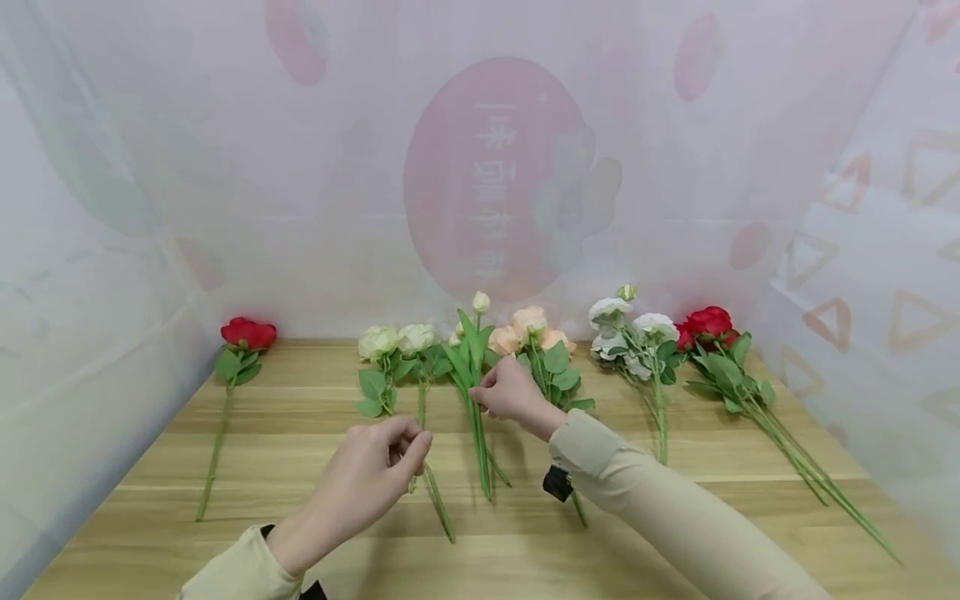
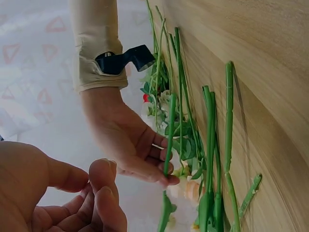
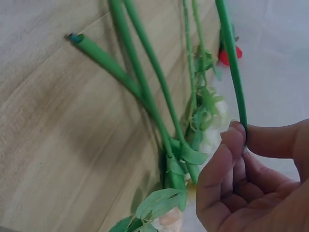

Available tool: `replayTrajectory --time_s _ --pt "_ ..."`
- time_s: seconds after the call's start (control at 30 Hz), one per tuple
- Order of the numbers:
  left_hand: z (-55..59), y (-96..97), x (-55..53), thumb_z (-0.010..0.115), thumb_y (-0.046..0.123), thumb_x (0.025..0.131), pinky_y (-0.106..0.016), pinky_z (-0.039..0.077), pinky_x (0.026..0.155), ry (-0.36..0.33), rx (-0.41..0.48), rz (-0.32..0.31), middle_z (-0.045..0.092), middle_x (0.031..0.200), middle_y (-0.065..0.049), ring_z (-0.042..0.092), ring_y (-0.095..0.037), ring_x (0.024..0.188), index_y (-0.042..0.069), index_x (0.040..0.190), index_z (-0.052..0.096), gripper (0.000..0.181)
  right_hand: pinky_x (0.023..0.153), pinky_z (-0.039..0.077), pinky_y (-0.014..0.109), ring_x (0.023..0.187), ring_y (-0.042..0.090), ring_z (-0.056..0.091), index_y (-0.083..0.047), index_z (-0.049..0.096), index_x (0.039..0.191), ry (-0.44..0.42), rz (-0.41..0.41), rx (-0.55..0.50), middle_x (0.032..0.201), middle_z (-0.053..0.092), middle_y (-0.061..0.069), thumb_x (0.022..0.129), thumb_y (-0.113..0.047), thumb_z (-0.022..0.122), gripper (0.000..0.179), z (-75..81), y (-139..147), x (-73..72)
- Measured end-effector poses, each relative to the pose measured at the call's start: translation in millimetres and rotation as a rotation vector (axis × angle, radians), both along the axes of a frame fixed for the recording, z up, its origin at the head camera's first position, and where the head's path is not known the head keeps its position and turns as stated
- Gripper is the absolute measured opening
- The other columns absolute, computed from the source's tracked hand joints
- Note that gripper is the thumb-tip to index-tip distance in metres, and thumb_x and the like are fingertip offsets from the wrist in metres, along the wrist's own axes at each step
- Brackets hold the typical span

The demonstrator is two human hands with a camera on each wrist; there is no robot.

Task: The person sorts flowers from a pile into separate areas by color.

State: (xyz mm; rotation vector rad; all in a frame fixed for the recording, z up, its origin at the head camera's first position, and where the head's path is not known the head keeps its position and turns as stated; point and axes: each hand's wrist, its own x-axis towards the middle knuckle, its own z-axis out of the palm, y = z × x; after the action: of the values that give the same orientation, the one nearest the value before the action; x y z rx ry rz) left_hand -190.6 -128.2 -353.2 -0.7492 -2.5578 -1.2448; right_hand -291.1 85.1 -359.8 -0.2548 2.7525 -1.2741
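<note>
My right hand (image 1: pixel 513 392) pinches the green stem of a tulip (image 1: pixel 481 302) with a white bud, between thumb and fingertips. The right wrist view shows this stem (image 3: pixel 234 67) raised off the table, standing apart from several other tulip stems (image 3: pixel 128 46) that lie on the wood. Nearer the front, my left hand (image 1: pixel 352 479) hovers with its fingers curled and thumb against the index finger, nothing between them. It overlaps the stem of a cream rose (image 1: pixel 417 337) in the head view. Peach roses (image 1: pixel 529 321) lie just beyond my right hand.
A single red rose (image 1: pixel 249 333) lies at the far left. Another cream rose (image 1: pixel 377 342) is left of the middle. White flowers (image 1: pixel 656 327) and a bunch of red roses (image 1: pixel 708 323) lie at the right. A printed curtain (image 1: pixel 345 167) closes the back of the wooden table (image 1: pixel 300 408).
</note>
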Motion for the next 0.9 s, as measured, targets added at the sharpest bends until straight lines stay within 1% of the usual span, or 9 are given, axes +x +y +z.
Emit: replayTrajectory --time_s 0.07,0.13,0.27,0.33,0.4,0.57,0.7,0.8,0.9 --pt "-0.6 -1.3 -0.2 0.062 0.011 0.098 -0.026 0.047 0.047 -0.006 0.007 0.007 0.059 0.064 0.011 0.055 -0.005 0.051 0.016 0.079 0.065 0.02 0.045 0.042 0.028 0.055 0.031 0.062 0.001 0.075 0.072 0.006 -0.01 0.031 0.066 0.068 0.014 0.095 -0.015 0.067 0.029 -3.4 -2 -1.9" --pt "-0.6 -2.1 -0.5 0.062 0.012 0.098 -0.027 0.047 0.047 -0.016 0.009 0.017 0.059 0.064 0.012 0.055 -0.006 0.051 0.016 0.08 0.065 0.019 0.042 0.034 0.025 0.043 0.023 0.052 -0.001 0.072 0.064 0.012 -0.016 0.057 0.055 0.062 0.011 0.094 -0.014 0.068 0.033 -6.3 -4 -3.8" --pt "-0.3 -2.0 -1.0 0.062 0.014 0.098 -0.027 0.047 0.047 -0.034 -0.009 0.028 0.06 0.064 0.011 0.055 -0.006 0.051 0.019 0.08 0.065 0.019 0.039 0.024 0.024 0.035 0.009 0.023 -0.01 0.049 0.045 0.022 0.001 0.107 0.039 0.034 -0.002 0.093 -0.012 0.069 0.051 -13.0 -8 -8.4" --pt "-0.4 -1.8 -1.1 0.062 0.016 0.098 -0.027 0.047 0.047 -0.041 -0.026 0.027 0.059 0.064 0.011 0.055 -0.006 0.051 0.02 0.079 0.064 0.02 0.038 0.022 0.024 0.035 0.007 0.018 -0.014 0.038 0.044 0.024 0.016 0.141 0.04 0.024 -0.005 0.092 -0.01 0.068 0.057 -17.6 -9 -11.4" --pt "-0.4 -1.8 -0.7 0.062 0.018 0.099 -0.027 0.047 0.046 -0.048 -0.038 0.018 0.059 0.063 0.011 0.055 -0.006 0.051 0.019 0.078 0.063 0.021 0.037 0.023 0.024 0.035 0.007 0.018 -0.016 0.036 0.045 0.037 0.021 0.188 0.039 0.023 -0.007 0.091 -0.008 0.066 0.056 -21.6 -11 -13.8" --pt "-0.5 -2.5 0.9 0.061 0.024 0.1 -0.026 0.046 0.046 -0.05 -0.061 0.0 0.058 0.062 0.012 0.054 -0.004 0.05 0.019 0.076 0.063 0.024 0.037 0.023 0.025 0.038 0.009 0.024 -0.016 0.036 0.055 0.101 0.04 0.389 0.045 0.022 -0.006 0.088 -0.006 0.063 0.044 -23.2 -17 -12.4" --pt "-1.2 -3.5 0.7 0.061 0.024 0.1 -0.025 0.045 0.047 -0.031 -0.086 -0.006 0.056 0.06 0.014 0.053 -0.003 0.049 0.021 0.075 0.062 0.025 0.035 0.025 0.026 0.038 0.01 0.029 -0.015 0.04 0.06 0.143 0.054 0.512 0.047 0.027 -0.004 0.091 -0.013 0.066 0.041 -20.0 -22 -7.6" --pt "-2.4 -4.3 0.3 0.06 0.024 0.1 -0.025 0.044 0.047 -0.031 -0.108 -0.012 0.056 0.059 0.015 0.052 -0.003 0.048 0.022 0.074 0.061 0.026 0.033 0.027 0.025 0.035 0.009 0.032 -0.015 0.044 0.057 0.156 0.056 0.533 0.044 0.03 -0.005 0.093 -0.022 0.069 0.044 -18.7 -23 -4.9" --pt "-3.5 -4.8 0.1 0.06 0.025 0.1 -0.025 0.043 0.047 -0.043 -0.12 -0.017 0.055 0.059 0.016 0.051 -0.003 0.047 0.022 0.074 0.061 0.026 0.033 0.025 0.023 0.032 0.007 0.029 -0.016 0.043 0.053 0.154 0.06 0.484 0.04 0.028 -0.007 0.095 -0.029 0.067 0.05 -16.6 -19 -1.5"
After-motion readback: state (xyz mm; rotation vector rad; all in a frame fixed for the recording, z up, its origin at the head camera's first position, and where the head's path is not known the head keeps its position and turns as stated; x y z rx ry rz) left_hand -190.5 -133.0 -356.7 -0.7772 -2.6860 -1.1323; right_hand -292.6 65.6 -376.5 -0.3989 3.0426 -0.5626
